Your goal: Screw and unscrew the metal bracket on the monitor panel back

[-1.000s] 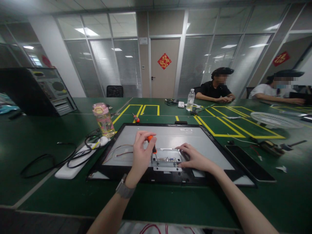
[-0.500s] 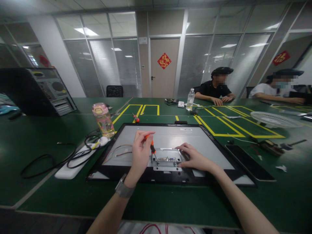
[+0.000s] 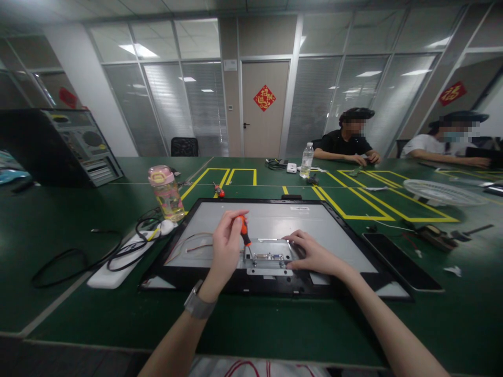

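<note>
A screwdriver with an orange and black handle is pinched in my left hand. Its shaft slants down to the left end of a silver metal bracket, which carries a row of connector ports. My right hand holds the bracket's right side, fingers at the far edge and thumb at the near edge. Under the bracket lies a display panel, its grey back up within a black frame. Thin wires run over the panel left of the bracket.
Left of the panel are a drink bottle, a white power strip with black cables, and a computer case. A phone-like black slab lies right. Two people sit across the green table, near a water bottle.
The screwdriver handle has turned slightly in my left hand, with its tip still at the bracket's left end. My right hand stays in place. Across the table, a person's hands have shifted.
</note>
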Demonstrator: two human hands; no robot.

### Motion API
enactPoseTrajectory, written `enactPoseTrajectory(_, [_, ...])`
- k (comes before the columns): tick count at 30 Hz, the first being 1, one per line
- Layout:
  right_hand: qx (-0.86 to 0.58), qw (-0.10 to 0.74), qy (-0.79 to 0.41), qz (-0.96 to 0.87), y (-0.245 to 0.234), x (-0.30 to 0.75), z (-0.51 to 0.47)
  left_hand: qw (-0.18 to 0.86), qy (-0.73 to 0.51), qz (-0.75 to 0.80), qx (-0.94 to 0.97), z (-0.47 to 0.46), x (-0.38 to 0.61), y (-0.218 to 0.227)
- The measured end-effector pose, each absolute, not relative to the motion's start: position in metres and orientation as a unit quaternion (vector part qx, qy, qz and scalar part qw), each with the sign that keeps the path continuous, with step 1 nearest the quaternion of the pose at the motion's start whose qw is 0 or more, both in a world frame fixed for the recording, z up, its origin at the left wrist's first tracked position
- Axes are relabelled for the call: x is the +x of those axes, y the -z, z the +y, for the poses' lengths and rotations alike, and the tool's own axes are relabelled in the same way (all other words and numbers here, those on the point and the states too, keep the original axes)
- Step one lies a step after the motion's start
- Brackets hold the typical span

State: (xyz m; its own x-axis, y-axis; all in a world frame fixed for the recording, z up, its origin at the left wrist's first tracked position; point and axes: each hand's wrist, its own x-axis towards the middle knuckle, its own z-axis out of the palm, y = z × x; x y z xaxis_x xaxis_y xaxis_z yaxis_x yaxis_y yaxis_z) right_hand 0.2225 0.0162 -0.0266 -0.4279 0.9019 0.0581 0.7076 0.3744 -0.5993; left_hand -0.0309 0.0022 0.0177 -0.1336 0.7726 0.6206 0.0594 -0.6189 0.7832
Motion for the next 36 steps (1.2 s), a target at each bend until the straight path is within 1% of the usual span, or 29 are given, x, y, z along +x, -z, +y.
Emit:
enactPoseTrajectory(3, [-0.498, 0.193, -0.253, -0.807, 0.0276, 0.2229, 0.0167, 0.284, -0.672, 0.351, 0.587, 0.0037, -0.0313, -0.0165])
enactPoseTrajectory(8, [-0.495, 0.195, -0.251, -0.809, 0.0277, 0.2229, 0.0169, 0.205, -0.675, 0.365, 0.608, 0.0047, -0.0308, -0.0162])
enactPoseTrajectory(10, [-0.500, 0.191, -0.252, -0.806, 0.0266, 0.2224, 0.0164, 0.219, -0.675, 0.364, 0.604, 0.0039, -0.0303, -0.0160])
enactPoseTrajectory(14, [-0.504, 0.186, -0.254, -0.804, 0.0243, 0.2215, 0.0155, 0.280, -0.681, 0.351, 0.579, 0.0031, -0.0306, -0.0150])
enactPoseTrajectory(20, [-0.504, 0.188, -0.255, -0.804, 0.0241, 0.2219, 0.0151, 0.204, -0.680, 0.368, 0.601, 0.0038, -0.0311, -0.0162])
enactPoseTrajectory(26, [-0.503, 0.187, -0.253, -0.805, 0.0254, 0.2223, 0.0155, 0.275, -0.678, 0.362, 0.578, 0.0034, -0.0320, -0.0159])
enactPoseTrajectory(32, [-0.501, 0.188, -0.247, -0.808, 0.0270, 0.2232, 0.0166, 0.230, -0.670, 0.365, 0.604, 0.0043, -0.0313, -0.0156])
enactPoseTrajectory(36, [-0.501, 0.188, -0.251, -0.807, 0.0265, 0.2225, 0.0164, 0.242, -0.669, 0.361, 0.603, 0.0036, -0.0319, -0.0162])
